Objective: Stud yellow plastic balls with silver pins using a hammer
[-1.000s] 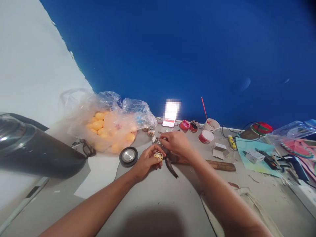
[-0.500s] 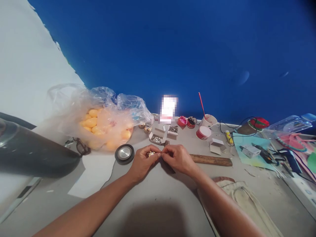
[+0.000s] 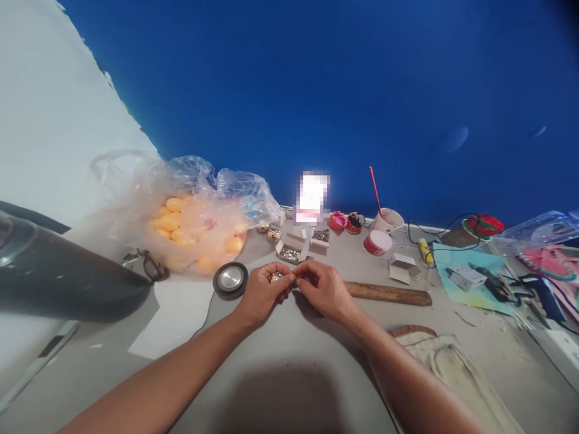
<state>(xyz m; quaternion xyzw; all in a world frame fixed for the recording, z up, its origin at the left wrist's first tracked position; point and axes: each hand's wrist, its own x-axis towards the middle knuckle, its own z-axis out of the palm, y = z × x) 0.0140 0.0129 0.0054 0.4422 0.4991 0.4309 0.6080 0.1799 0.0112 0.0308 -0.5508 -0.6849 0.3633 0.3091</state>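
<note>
My left hand is closed around a small gold ball with shiny bits on its surface; fingers hide much of it. My right hand is pinched, its fingertips meeting the left thumb and forefinger beside the ball. Whatever may be in that pinch is too small to make out. Behind the right wrist lies a hammer with a wooden handle, its head partly covered by the hand. Just beyond the hands are two small open boxes of shiny metal pieces. Similar glittering balls rest farther back.
Left stand a round black-rimmed metal dish, a plastic bag of yellow-orange ovals and a dark cylinder. At the back right are a red tub and a cup with a red stick. A cloth lies front right.
The view has shifted slightly, moving the table's things a little to the right. Both hands stay together at the gold ball, with a small change in finger position.
</note>
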